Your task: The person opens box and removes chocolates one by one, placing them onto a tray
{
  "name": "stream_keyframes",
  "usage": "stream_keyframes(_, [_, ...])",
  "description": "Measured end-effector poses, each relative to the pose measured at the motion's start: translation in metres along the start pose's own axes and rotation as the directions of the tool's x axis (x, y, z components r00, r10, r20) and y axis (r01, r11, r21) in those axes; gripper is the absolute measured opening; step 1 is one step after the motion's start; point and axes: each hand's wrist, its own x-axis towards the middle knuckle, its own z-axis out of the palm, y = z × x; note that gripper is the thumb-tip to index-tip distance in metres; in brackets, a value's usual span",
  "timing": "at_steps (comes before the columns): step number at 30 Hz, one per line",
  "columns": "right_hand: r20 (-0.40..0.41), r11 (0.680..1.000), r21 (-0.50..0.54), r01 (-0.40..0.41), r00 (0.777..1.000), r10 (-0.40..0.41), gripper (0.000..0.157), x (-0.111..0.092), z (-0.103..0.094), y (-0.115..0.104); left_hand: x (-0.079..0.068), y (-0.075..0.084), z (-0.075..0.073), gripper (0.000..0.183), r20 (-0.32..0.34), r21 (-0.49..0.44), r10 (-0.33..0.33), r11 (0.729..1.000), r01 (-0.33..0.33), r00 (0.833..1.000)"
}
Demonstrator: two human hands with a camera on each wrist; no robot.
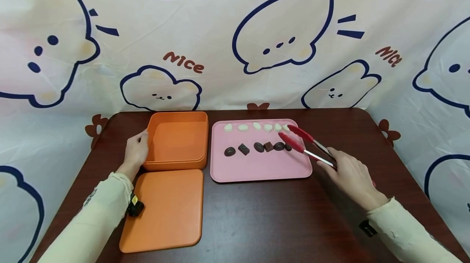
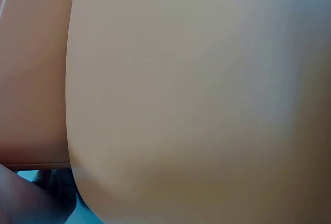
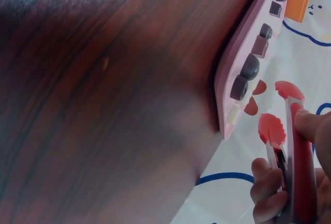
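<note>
My right hand [image 1: 352, 175] grips a pair of red-tipped tongs [image 1: 308, 157] with metal arms. Their tips are apart and reach over the right end of the pink tray [image 1: 257, 173]. On the tray, several white chocolates [image 1: 243, 127] form a back row, and several dark chocolates [image 1: 229, 151] a front row. The tongs overlap the rightmost pieces in the head view; in the right wrist view nothing sits between the tips. My left hand [image 1: 136, 150] holds the left wall of an orange box [image 1: 180, 140] with no contents visible. Part of that hand [image 2: 31, 198] shows below the box in the left wrist view.
A flat orange lid [image 1: 165, 210] lies in front of the box, under my left forearm. The dark wooden table [image 1: 249, 222] extends in front of the tray. A white cloth [image 1: 216, 22] with cartoon drawings hangs behind and at the sides.
</note>
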Motion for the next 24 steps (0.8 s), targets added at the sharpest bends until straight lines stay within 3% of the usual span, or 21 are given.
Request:
stream_keyframes(7, [-0.028, 1.0, 0.025, 0.007, 1.0, -0.006, 0.045, 0.001, 0.007, 0.0, 0.0, 0.0, 0.0, 0.058, 0.002, 0.005, 0.001, 1.0, -0.001, 1.0])
stream_keyframes(24, [0.006, 0.992, 0.122, -0.045, 0.999, 0.044, 0.049, 0.009, 0.015, -0.012, -0.001, 0.0, 0.0, 0.058, 0.001, 0.006, -0.004, 1.0, 0.004, 1.0])
